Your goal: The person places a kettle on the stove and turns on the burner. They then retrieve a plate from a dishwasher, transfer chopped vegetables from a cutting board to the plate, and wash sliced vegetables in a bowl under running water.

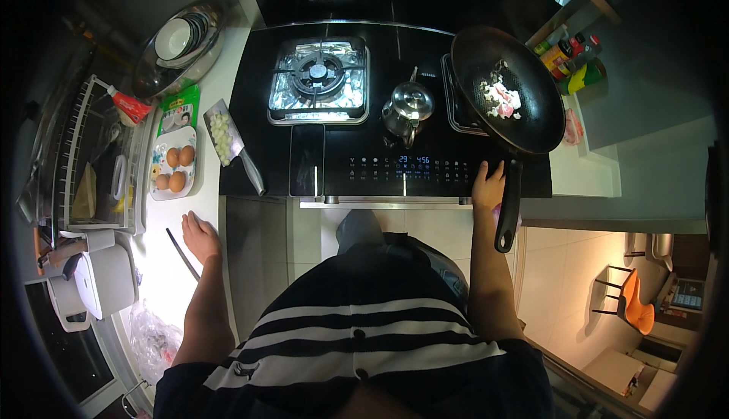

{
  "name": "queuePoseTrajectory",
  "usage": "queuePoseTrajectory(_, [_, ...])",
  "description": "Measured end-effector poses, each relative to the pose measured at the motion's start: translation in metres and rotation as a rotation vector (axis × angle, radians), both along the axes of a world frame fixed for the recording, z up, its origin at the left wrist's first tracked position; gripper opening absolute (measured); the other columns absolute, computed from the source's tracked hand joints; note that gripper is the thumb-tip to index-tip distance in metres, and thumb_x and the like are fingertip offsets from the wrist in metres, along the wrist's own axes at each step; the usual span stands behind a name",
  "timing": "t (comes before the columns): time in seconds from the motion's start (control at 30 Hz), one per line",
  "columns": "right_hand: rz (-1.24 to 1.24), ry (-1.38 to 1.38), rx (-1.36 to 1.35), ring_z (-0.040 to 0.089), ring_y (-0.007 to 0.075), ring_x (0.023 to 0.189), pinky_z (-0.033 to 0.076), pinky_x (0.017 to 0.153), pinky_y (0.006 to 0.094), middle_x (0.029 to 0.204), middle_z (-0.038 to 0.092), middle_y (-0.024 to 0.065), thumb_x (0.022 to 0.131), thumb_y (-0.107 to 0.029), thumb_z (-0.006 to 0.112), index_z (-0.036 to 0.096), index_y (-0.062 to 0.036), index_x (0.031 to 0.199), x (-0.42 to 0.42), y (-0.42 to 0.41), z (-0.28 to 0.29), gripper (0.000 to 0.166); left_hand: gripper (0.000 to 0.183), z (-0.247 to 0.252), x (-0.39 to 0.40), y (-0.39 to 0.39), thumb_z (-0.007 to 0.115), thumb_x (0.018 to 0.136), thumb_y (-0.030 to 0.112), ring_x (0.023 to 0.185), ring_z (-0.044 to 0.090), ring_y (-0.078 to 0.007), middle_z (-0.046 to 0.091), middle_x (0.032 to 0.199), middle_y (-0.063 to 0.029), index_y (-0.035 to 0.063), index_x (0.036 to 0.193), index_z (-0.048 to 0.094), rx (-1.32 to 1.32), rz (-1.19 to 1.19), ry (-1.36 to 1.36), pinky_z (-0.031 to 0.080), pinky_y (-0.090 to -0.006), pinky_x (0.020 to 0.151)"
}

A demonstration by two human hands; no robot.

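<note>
My left hand [201, 238] rests palm down on the white counter [206, 205], holding nothing. Beside it lies a thin dark curved strip [182, 254] that I cannot identify. My right hand [488, 185] is at the front edge of the black gas cooktop [393, 134], fingers extended and partly hidden by the handle [508, 208] of a wok [472, 71]. Pale and pink pieces, seemingly meat [502, 100], sit in the wok, over the right burner. A cleaver [249, 168] lies across the counter and cooktop, chopped pale pieces [221, 134] on its blade.
A small metal pot [410, 105] stands between the wok and the left burner [318, 71]. A phone-like black slab [307, 160] lies nearby. Several eggs [177, 181] fill a tray [188, 190] at left, near a steel basin [208, 60] of bowls. Bottles [558, 57] stand far right.
</note>
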State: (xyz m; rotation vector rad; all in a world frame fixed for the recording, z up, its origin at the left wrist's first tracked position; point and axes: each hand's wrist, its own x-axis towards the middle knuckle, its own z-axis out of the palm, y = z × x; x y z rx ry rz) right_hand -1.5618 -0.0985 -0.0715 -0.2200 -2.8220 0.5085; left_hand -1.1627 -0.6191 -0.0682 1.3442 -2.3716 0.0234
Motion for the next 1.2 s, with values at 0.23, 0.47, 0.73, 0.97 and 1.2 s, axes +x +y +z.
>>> queuePoseTrajectory(0.23, [0.247, -0.038, -0.110, 0.033, 0.0377, 0.127, 0.028, 0.105, 0.0383, 0.136, 0.033, 0.0279, 0.083, -0.041, 0.061, 0.022, 0.0057, 0.138, 0.006, 0.021, 0.002, 0.081, 0.038, -0.002, 0.001, -0.001, 0.041, 0.088, 0.015, 0.119, 0.043, -0.0361, 0.047, 0.128, -0.0218, 0.0013, 0.122, 0.050, -0.013, -0.001, -0.002, 0.032, -0.0424, 0.100])
queuePoseTrajectory(0.47, [0.290, -0.129, -0.028, 0.028, 0.0401, 0.130, 0.025, 0.107, 0.0398, 0.139, 0.025, 0.0315, 0.076, -0.046, 0.068, 0.015, 0.0048, 0.140, 0.016, 0.011, 0.026, 0.097, 0.038, -0.006, 0.005, -0.005, 0.041, 0.087, 0.015, 0.118, 0.044, -0.0363, 0.048, 0.128, -0.0221, 0.0010, 0.122, 0.050, -0.026, -0.006, 0.007, 0.033, -0.0425, 0.100])
queuePoseTrajectory(0.73, [0.357, -0.085, -0.051, 0.022, 0.0444, 0.131, 0.021, 0.108, 0.0426, 0.140, 0.019, 0.0342, 0.074, -0.053, 0.067, 0.011, 0.0033, 0.141, 0.019, 0.006, 0.033, 0.104, 0.038, -0.007, 0.003, -0.005, 0.041, 0.087, 0.015, 0.118, 0.044, -0.0369, 0.048, 0.127, -0.0226, 0.0009, 0.121, 0.050, -0.034, -0.016, 0.022, 0.033, -0.0432, 0.099])
queuePoseTrajectory(0.97, [0.368, -0.070, -0.095, 0.021, 0.0454, 0.131, 0.021, 0.108, 0.0439, 0.140, 0.018, 0.0348, 0.072, -0.057, 0.066, 0.012, 0.0040, 0.141, 0.022, 0.001, 0.037, 0.106, 0.039, -0.007, 0.004, -0.006, 0.041, 0.087, 0.016, 0.119, 0.043, -0.0362, 0.047, 0.128, -0.0221, 0.0017, 0.122, 0.050, -0.021, -0.004, 0.005, 0.033, -0.0432, 0.099])
queuePoseTrajectory(1.2, [0.393, -0.055, -0.153, 0.019, 0.0459, 0.131, 0.020, 0.108, 0.0444, 0.140, 0.017, 0.0350, 0.072, -0.058, 0.065, 0.013, 0.0043, 0.141, 0.021, 0.002, 0.037, 0.106, 0.039, -0.008, 0.004, -0.006, 0.040, 0.087, 0.017, 0.121, 0.042, -0.0357, 0.046, 0.129, -0.0214, 0.0026, 0.123, 0.049, -0.017, 0.005, -0.011, 0.032, -0.0434, 0.100])
